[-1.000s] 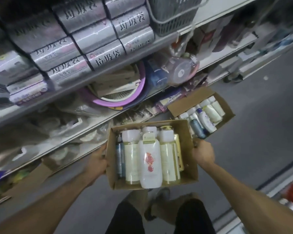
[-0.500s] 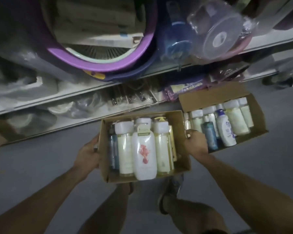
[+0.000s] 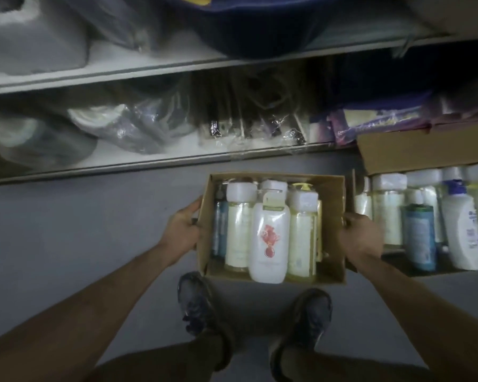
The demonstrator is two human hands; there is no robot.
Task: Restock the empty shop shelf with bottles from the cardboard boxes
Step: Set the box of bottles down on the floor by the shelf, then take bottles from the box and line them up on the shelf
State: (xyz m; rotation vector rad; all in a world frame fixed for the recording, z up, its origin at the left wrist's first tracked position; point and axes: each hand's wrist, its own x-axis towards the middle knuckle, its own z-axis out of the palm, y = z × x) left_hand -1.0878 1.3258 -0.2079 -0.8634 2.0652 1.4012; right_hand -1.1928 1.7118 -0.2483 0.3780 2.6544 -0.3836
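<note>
Lowered box (image 3: 332, 205) over the last second: from about waist height, level with the mid shelves, down to low over the floor (image 3: 80, 230). Could not tell whether resting on the floor or held a little clear of it.

Positions noted against box: shoes (image 3: 198, 304) just behind; second box (image 3: 414, 153) just to the right, walls nearly touching; bottom shelf (image 3: 116, 161) near, beyond the far wall.

Gripped on its left wall by left grip (image 3: 181, 232), fingers curled against the outside, thumb up near the rim. Gripped on its right wall by right grip (image 3: 362, 238), closed round the cardboard, fingertips hidden. Same hold on both sides as a second earlier.

Bottles (image 3: 269, 241) lying inside box, caps toward the shelf, white one on top in the middle. Same arrangement as before; none removed.

Judged: carry nearly over, set-down beside second box under way. No bottle shelved yet. Shelves beyond box packed with wrapped goods, so no empty shelf in view. Likely next: release box, free one grip for a bottle.
</note>
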